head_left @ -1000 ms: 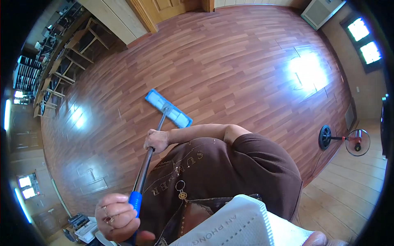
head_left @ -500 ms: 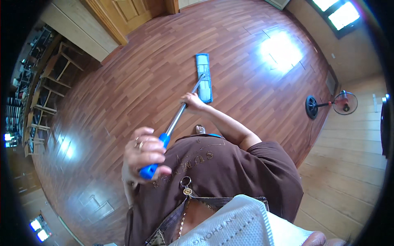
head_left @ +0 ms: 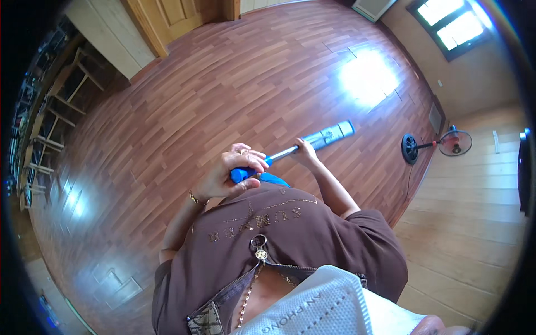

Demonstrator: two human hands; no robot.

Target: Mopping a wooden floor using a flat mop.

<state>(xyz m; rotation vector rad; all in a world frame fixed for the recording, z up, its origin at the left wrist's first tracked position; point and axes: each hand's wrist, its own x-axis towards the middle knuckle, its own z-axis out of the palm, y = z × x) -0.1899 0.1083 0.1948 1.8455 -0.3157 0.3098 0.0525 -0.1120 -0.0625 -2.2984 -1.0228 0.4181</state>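
My left hand (head_left: 241,163) is wrapped round the blue grip at the top end of a flat mop (head_left: 333,134). Farther down the metal pole, my right hand (head_left: 305,152) is closed on it, the arm reaching forward from the right. Beyond that hand the mop's long, flat blue head lies to the front right, slanting away over the brown wood floor (head_left: 184,111). Part of the mop head next to my right hand is hidden behind it.
A standing fan (head_left: 455,143) with a round black base (head_left: 410,149) is at the right by the wall. Wooden chairs (head_left: 67,109) line the left side. A wooden door (head_left: 178,19) is at the far left, and a window (head_left: 449,28) at the far right.
The mop head has swung from straight ahead to the right and turned. My left hand has moved forward and right with the grip; my right hand has shifted right along with the pole.
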